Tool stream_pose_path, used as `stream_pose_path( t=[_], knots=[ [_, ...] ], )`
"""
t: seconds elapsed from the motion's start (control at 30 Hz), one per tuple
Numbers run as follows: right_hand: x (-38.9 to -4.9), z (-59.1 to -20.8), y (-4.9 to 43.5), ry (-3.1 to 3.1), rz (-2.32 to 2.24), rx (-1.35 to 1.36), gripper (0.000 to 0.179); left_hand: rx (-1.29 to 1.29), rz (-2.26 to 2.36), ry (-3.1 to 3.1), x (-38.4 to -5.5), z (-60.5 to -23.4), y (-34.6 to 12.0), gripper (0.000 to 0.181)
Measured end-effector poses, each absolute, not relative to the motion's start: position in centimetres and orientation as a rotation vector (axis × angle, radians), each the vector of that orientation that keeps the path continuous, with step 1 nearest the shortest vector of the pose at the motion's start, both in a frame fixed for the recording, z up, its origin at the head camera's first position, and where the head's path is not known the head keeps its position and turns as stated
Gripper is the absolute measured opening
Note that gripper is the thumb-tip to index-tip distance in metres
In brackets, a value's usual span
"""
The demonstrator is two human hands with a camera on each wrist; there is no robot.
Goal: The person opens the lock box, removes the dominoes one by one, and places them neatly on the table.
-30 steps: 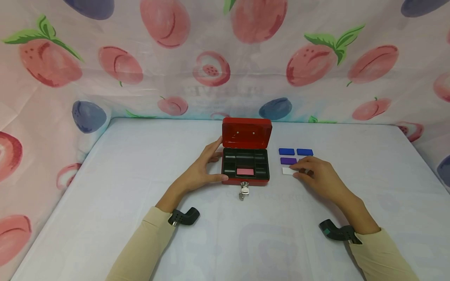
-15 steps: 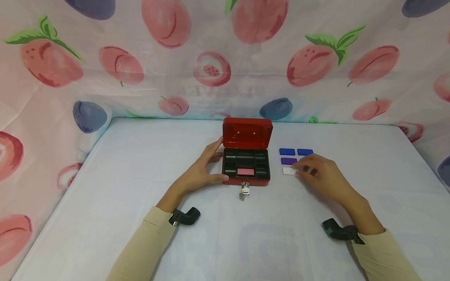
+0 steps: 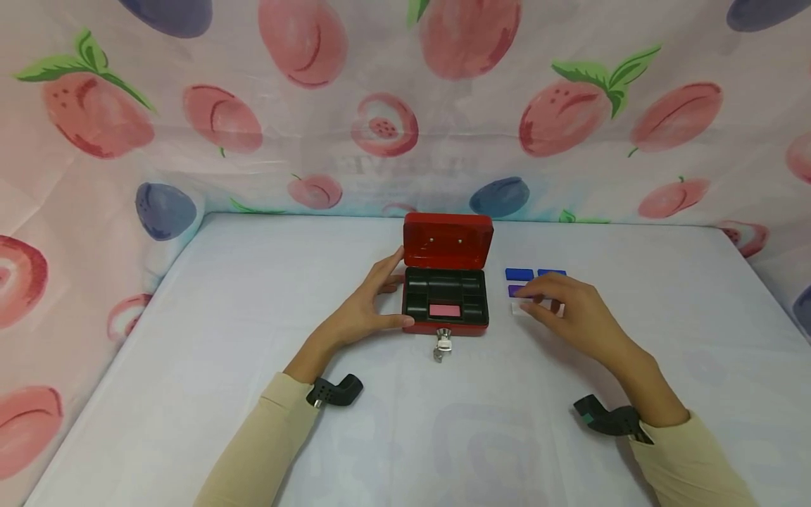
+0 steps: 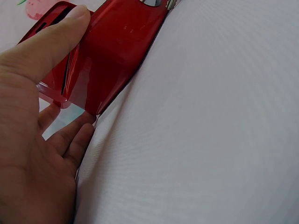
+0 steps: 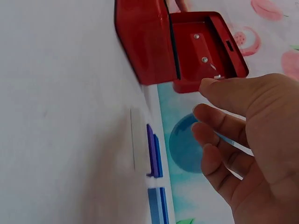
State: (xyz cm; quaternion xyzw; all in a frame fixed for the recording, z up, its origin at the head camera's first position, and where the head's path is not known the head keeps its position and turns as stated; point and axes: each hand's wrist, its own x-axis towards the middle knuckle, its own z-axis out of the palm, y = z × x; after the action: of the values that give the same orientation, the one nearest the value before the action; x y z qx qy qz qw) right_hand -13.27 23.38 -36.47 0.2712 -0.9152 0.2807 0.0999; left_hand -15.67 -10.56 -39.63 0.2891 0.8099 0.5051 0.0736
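A red cash box stands with its lid raised and a black divided tray inside. In the tray's front middle compartment lies a pink block. My left hand rests against the box's left side, thumb straight on the front corner and index finger reaching to the lid. Over the small blocks hovers my right hand, thumb and fingertips apart, nothing visible between them. Below it are a white block, a purple block, two dark blue blocks and a lighter blue one.
Keys hang from the lock at the box's front. White cloth covers the table. A peach-patterned curtain rises along the back and left edges. Each wrist wears a black camera mount.
My right hand has lifted off the white block and shifted slightly back, its fingertips now above the white and purple blocks. The left hand stays on the box.
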Motion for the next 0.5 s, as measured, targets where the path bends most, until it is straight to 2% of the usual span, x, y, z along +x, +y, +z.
stream_pose_path(
  t=[0.07, 0.3, 0.5],
  knots=[
    [-13.3, -36.2, 22.9, -2.692, 0.849, 0.819, 0.026, 0.869, 1.507, 2.443, -16.1, -40.5, -10.7, 0.100],
    [-13.7, -35.5, 21.2, -2.629, 0.923, 0.915, 0.026, 0.872, 1.523, 2.402, -14.7, -37.6, -10.2, 0.096],
    [-14.0, -35.5, 19.7, -2.581, 0.999, 0.984, 0.023, 0.863, 1.528, 2.423, -15.3, -39.0, -10.5, 0.098]
  ],
)
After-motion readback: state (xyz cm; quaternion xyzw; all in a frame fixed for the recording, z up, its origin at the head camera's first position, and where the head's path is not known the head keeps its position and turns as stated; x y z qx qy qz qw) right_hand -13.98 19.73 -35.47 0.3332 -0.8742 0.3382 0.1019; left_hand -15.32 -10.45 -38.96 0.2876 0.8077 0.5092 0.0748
